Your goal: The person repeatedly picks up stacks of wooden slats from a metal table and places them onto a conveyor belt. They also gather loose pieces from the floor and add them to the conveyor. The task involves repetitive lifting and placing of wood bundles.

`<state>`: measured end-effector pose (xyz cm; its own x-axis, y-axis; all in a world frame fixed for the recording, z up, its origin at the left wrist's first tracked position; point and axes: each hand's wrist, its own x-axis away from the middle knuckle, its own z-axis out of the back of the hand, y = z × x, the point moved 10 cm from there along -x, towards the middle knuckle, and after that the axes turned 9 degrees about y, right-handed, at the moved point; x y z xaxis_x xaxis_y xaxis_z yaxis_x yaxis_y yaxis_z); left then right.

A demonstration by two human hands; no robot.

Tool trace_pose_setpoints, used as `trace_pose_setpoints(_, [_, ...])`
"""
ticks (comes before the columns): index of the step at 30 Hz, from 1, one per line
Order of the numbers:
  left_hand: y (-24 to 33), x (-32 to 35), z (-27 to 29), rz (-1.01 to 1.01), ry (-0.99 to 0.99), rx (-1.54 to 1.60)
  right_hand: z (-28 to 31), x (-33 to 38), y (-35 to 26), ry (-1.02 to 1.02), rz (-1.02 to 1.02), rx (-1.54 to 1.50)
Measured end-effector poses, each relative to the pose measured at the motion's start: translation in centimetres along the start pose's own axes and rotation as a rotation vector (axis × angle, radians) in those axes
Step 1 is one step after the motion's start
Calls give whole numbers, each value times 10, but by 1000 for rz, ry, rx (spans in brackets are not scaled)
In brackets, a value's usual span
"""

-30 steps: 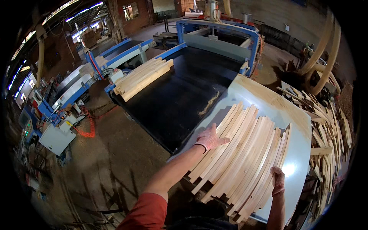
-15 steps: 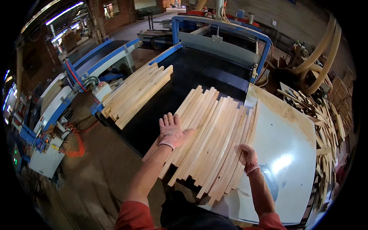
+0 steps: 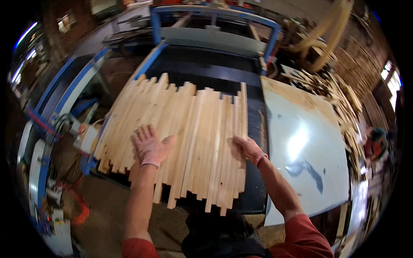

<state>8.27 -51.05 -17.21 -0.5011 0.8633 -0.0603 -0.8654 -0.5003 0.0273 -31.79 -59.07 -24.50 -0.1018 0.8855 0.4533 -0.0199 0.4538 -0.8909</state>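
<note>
A wide layer of pale wood strips (image 3: 198, 142) lies side by side on the black machine bed (image 3: 254, 180), their near and far ends uneven. My left hand (image 3: 149, 146), in a pinkish work glove, rests flat on the strips left of the middle, fingers spread and thumb out to the right. At the right edge of the layer my right hand (image 3: 248, 149), gloved alike, presses against the outermost strips with its fingers stretched out over them. Part of its thumb side is hard to make out.
A blue-framed gantry (image 3: 215, 13) spans the bed's far end. To the right stands a glossy pale table (image 3: 301, 163), with piled scrap strips (image 3: 340, 103) beyond it. Another blue machine (image 3: 77, 81) is on the left. At the far right a person (image 3: 376, 144) shows.
Both hands have moved left with the right-hand batch of strips. The gap to the left batch has gone, and black bed now shows along the right edge. The view has turned too.
</note>
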Motion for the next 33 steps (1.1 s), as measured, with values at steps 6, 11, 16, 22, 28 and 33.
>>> trace_pose_setpoints(6, [-14,-15,-5,-28,57,6,8,26,-11,333,220,776])
trace_pose_setpoints(11, [21,-2,-1,-40,43,-25,42,116,40,254,447,599])
trace_pose_setpoints(16, [40,9,12,-234,318,452,34,246,132,-177,413,56])
trace_pose_setpoints(22, [268,259,22,-1065,226,1418,124,386,279,-218,409,145])
trace_pose_setpoints(28, [429,614,-99,-1212,-1327,1135,285,542,494,625,-136,-97])
trace_pose_setpoints(33, [427,795,-234,-1095,-1597,623,295,685,665,985,-423,-645])
